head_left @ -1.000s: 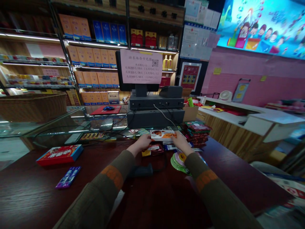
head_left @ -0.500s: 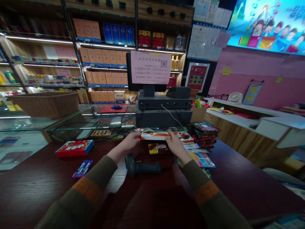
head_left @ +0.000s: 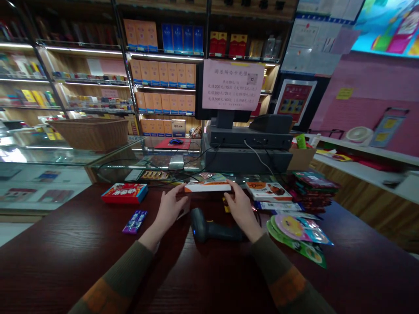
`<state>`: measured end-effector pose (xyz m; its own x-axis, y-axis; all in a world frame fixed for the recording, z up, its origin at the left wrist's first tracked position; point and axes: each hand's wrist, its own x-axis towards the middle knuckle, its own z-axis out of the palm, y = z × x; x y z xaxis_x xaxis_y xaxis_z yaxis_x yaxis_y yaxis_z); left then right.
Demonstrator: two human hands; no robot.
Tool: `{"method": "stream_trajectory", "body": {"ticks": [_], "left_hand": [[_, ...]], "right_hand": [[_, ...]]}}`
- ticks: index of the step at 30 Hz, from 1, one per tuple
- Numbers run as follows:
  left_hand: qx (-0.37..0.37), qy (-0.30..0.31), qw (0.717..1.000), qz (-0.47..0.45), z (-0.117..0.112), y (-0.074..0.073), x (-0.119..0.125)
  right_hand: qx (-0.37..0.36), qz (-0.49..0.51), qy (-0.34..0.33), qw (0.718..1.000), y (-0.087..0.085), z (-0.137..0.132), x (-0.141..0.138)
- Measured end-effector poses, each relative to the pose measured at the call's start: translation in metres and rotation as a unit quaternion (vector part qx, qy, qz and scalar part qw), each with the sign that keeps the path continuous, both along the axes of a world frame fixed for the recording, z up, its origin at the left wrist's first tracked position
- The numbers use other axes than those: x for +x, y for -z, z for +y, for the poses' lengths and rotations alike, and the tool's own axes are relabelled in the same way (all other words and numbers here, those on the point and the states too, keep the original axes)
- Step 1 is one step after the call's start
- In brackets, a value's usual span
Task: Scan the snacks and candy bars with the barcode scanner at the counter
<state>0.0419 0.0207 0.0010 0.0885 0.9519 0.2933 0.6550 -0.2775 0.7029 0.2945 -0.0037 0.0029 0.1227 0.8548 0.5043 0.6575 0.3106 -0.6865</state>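
A long white-and-orange carton (head_left: 207, 187) stands edge-on to me at the back of the dark wood counter (head_left: 65, 261). My left hand (head_left: 169, 210) and my right hand (head_left: 240, 212) hold it by its two ends. Just right of it lies a flat orange-and-white snack box (head_left: 268, 191) showing a chocolate picture. Between my wrists, a black handheld barcode scanner (head_left: 212, 230) lies on its side. A red box (head_left: 124, 193) and a purple candy pack (head_left: 135, 221) lie left of my left hand.
Foil packets (head_left: 299, 233) and a stack of snack packets (head_left: 312, 192) lie on the right. Behind the counter stand a glass display case (head_left: 147, 163) and a stacked black till (head_left: 248, 148) with a pink-signed monitor (head_left: 232, 85). Cables run along the glass.
The white-and-orange carton has tipped from face-up to edge-on, and my hands have drawn back toward me. The view has swung, and the scanner and packets now sit further right.
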Motion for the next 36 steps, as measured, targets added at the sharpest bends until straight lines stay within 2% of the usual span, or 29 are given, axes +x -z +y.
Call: {"method": "stream_trajectory", "body": {"ticks": [4,9,13,21,24,29,36], "left_hand": [[0.057,-0.051,0.997,-0.014,-0.002,0.008,0.0],[0.129,-0.06,0.99,-0.02,-0.002,0.011,-0.003],[0.158,-0.063,0.984,-0.044,0.001,0.013,-0.008],[0.153,-0.032,0.986,-0.058,0.009,0.021,-0.017],[0.189,-0.007,0.982,-0.025,0.01,0.023,-0.02],[0.268,0.009,0.959,0.09,0.011,0.024,-0.023],[0.293,0.013,0.936,0.193,0.007,0.026,-0.02]], "right_hand": [[0.048,-0.007,-0.007,0.999,0.002,0.0,-0.003],[0.085,-0.036,-0.016,0.996,-0.001,-0.002,0.004],[0.106,-0.028,-0.036,0.993,0.0,-0.001,0.009],[0.035,0.024,-0.057,0.997,0.008,0.002,0.009],[0.011,0.059,-0.058,0.996,0.009,0.004,0.009],[0.005,0.113,-0.079,0.99,0.011,0.006,0.009],[0.016,0.086,-0.058,0.994,0.009,0.004,0.006]]}}
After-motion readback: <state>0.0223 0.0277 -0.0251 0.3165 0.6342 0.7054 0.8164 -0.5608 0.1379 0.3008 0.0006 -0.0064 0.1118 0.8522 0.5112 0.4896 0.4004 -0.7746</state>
